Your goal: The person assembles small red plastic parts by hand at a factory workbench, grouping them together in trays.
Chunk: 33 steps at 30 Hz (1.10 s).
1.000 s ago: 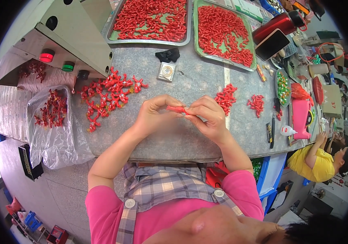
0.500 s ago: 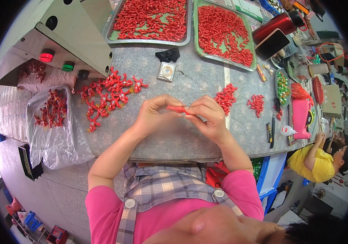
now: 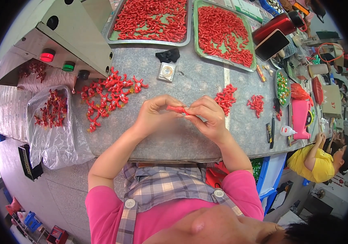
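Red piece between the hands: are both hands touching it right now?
Touching. The head view shows the left hand and right hand pinching the small red piece from either end, fingertips closed on it above the grey table.

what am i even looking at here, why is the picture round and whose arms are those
This is one picture from a wide fisheye camera worn on a person's head, looking down. That lens makes the round frame and bends straight edges. The arms coming up from the bottom are the wearer's own.

The left hand and right hand together pinch a small red plastic piece above a grey speckled worktable.

On the table lie a scattered heap of red star-shaped pieces to the left, two small piles of red bits to the right, and two metal trays of red parts at the far edge. A clear plastic bag with more red pieces hangs over the left side, below a grey machine with red and green buttons. Another person in a yellow shirt is at lower right.
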{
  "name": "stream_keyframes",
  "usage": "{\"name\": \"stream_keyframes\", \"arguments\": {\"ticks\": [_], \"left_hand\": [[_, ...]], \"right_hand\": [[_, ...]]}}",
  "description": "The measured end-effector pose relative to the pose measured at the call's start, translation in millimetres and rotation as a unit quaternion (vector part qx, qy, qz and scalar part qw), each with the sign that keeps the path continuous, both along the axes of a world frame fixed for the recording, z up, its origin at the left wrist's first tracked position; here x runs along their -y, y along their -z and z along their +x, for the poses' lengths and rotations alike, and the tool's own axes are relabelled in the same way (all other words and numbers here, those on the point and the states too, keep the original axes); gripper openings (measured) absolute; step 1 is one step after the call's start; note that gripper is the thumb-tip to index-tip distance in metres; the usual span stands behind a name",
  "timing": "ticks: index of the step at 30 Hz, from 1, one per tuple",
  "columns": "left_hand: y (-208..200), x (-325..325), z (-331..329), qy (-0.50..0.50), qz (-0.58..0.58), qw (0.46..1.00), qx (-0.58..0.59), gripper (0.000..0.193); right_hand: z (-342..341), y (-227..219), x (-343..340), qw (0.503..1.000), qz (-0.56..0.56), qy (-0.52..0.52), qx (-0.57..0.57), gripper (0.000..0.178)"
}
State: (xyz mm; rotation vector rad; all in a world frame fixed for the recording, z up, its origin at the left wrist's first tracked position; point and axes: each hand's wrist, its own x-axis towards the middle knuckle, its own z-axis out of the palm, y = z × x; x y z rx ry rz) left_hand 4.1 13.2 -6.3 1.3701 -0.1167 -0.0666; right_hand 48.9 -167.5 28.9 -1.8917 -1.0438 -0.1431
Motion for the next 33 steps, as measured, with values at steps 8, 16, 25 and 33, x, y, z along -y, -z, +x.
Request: {"name": "stream_keyframes", "arguments": {"ticks": [8,16,25,33], "left_hand": [[-9.5,-1.0,-0.8,-0.038,0.08,0.991,0.101,0.017],[-15.7,0.4,-1.2,-0.114,0.191,0.94,0.26,0.028],[-18.0,1.0,-0.9,-0.146,0.245,0.905,0.315,0.033],[-16.8,2.6,-2.9,-0.136,0.228,0.921,0.286,0.032]], "right_hand": [[-1.5,3.9,-2.4,1.0,0.028,0.012,0.007,0.02],[-4.2,5.5,-4.9,0.993,0.06,0.04,0.093,0.025],[-3.4,5.9,-4.9,0.994,0.058,0.036,0.087,0.03],[-3.3,4.5,-2.3,0.996,0.072,0.035,0.045,0.03]]}}
